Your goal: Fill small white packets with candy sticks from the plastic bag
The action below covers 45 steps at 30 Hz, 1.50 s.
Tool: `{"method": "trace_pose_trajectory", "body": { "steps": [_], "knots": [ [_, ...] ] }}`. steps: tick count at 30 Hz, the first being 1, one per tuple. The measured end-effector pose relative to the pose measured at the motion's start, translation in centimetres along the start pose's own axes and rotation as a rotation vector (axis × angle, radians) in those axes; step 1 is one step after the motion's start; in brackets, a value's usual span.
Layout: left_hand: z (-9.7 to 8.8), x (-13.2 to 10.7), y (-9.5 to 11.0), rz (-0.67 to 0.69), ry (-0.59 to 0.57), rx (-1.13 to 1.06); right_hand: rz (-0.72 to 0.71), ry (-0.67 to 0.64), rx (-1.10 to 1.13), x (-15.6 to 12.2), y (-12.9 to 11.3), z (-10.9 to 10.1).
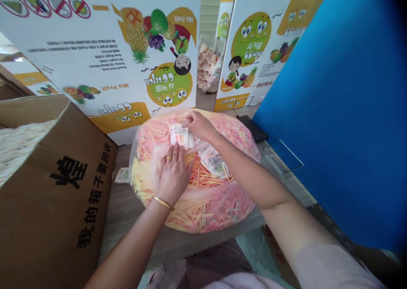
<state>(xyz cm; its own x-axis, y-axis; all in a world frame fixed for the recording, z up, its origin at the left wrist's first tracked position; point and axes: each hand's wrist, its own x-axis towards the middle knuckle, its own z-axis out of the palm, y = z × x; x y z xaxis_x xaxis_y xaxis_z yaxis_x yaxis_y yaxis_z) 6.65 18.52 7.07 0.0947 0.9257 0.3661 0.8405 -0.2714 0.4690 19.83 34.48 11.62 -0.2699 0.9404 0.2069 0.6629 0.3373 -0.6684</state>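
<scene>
A large clear plastic bag (203, 221), full of thin pink, orange and yellow sticks, lies before me with its mouth open. Small printed packets (179, 135) rest in a fanned row on top. My left hand (174, 170) lies flat with fingers stretched out, the fingertips at the near edge of these packets. At their far edge, my right hand (199, 126) has its thumb and fingers pinched together; what they hold, if anything, is hidden. A second pile of printed packets (214, 162) lies on the orange sticks (200, 176), below my right forearm.
Printed white cartons (104, 30) stand upside down behind the bag. An open brown box (79, 166) of packets is on the left, a blue panel (318, 111) on the right. A single packet (121, 175) lies on the table (122, 212). Farther back stands another filled bag (208, 66).
</scene>
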Motion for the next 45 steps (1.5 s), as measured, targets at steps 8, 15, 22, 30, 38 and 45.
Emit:
{"method": "trace_pose_trajectory", "body": {
  "steps": [8, 15, 22, 30, 38, 45],
  "knots": [
    [1.0, -0.4, -0.3, -0.021, 0.023, 0.003, 0.111, -0.211, 0.104, 0.8, 2.2, -1.7],
    [1.1, -0.7, -0.6, -0.05, 0.04, -0.072, 0.134, -0.257, 0.367, 1.6, 1.4, -0.6],
    [1.2, -1.4, -0.3, -0.047, 0.038, -0.105, 0.154, -0.216, 0.26, 0.4, -0.4, 0.2],
    [1.6, -2.4, -0.7, -0.042, 0.03, -0.14, 0.165, -0.211, -0.008, -1.1, -2.5, 2.4],
    [0.9, -2.9, -1.2, -0.069, 0.037, -0.309, -0.094, -0.105, 0.043, -4.2, -1.7, 4.2],
    [-2.5, -3.7, -0.6, -0.147, 0.138, -0.658, -0.293, 0.208, 0.225, -8.8, -1.9, 0.8]
  ]
}}
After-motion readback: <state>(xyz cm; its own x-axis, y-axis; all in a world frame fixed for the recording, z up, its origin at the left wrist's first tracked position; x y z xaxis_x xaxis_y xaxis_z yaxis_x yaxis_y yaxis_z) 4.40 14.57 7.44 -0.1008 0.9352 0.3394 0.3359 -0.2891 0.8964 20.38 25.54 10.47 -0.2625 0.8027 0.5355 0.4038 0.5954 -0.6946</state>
